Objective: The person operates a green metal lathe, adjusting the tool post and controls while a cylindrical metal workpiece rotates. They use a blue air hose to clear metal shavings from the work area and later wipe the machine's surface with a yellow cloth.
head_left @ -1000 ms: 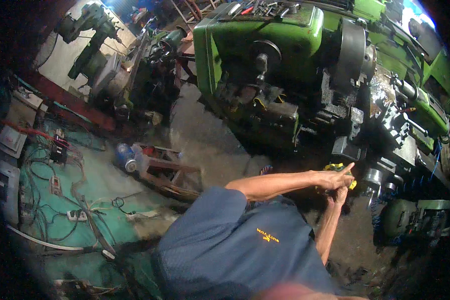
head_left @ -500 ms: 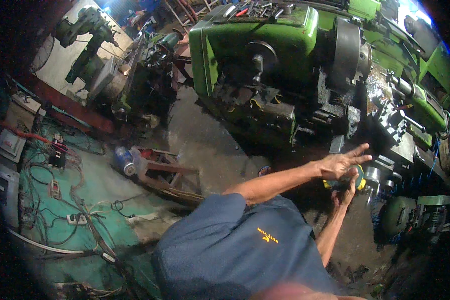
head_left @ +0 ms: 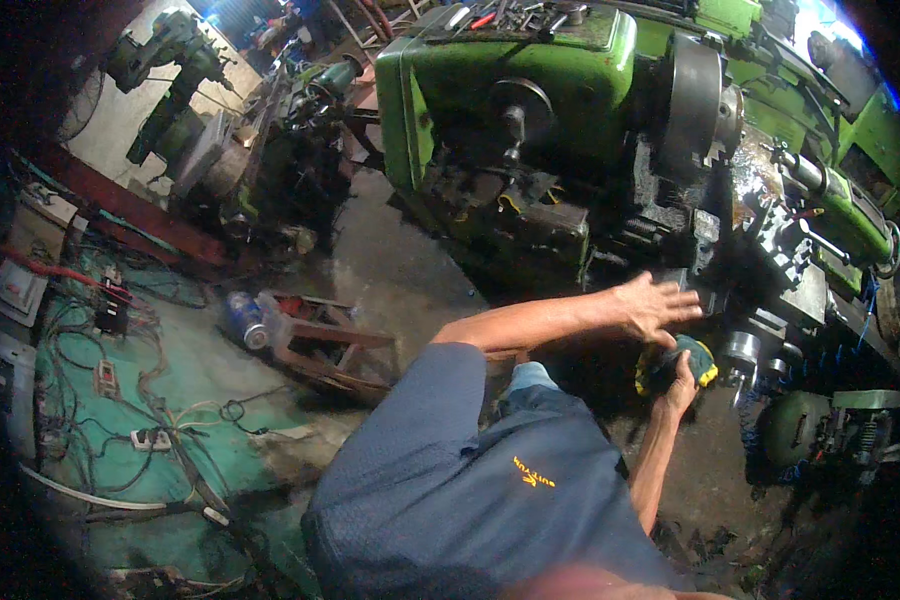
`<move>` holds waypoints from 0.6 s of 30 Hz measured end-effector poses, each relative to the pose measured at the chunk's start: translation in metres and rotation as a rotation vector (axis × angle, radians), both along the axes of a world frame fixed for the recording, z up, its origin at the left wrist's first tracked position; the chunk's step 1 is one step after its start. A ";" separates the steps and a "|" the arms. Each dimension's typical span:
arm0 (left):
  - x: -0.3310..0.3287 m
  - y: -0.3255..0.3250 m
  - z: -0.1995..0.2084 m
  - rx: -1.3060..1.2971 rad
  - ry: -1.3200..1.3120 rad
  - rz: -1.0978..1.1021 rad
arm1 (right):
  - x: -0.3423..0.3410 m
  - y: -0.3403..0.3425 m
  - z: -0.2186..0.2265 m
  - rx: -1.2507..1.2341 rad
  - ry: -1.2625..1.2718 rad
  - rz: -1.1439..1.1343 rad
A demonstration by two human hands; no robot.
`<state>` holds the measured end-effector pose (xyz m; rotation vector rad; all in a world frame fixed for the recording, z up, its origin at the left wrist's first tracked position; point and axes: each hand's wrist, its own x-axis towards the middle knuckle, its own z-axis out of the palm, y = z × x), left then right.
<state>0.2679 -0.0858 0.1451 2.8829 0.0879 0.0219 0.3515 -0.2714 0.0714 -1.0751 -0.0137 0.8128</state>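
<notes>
My right hand (head_left: 681,388) grips a bunched dark green cloth (head_left: 692,352) with yellow edging, its thumb lying across the top. Whether the cloth is a rag or a glove I cannot tell. Just above and to the left of it, my left hand (head_left: 655,308) is stretched out with fingers spread, holding nothing; its thumb side comes close to the cloth. Both hands are in front of a green lathe (head_left: 510,60), below its carriage and tool post (head_left: 785,245). The round metal chuck (head_left: 695,105) is farther up.
Several hand tools (head_left: 530,18) lie on top of the headstock. A bright metal handwheel (head_left: 740,348) stands just right of the cloth. To the left are a low rusty metal frame (head_left: 335,335), a blue can (head_left: 248,322), and loose cables with a power strip (head_left: 152,440) on the green floor.
My left hand has moved left and up, off the cloth, with its fingers spreading. My right hand, still gripping the cloth, has shifted a little left and down.
</notes>
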 end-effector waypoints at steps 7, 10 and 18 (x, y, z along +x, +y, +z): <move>0.014 -0.078 -0.044 0.489 0.021 0.227 | -0.010 0.043 0.002 -0.113 -0.446 0.046; 0.009 -0.074 -0.090 0.089 -0.180 0.223 | -0.017 0.040 -0.015 -0.168 -0.330 0.031; -0.001 -0.058 -0.068 -0.413 -0.189 0.009 | 0.018 0.034 -0.072 0.059 -0.164 -0.082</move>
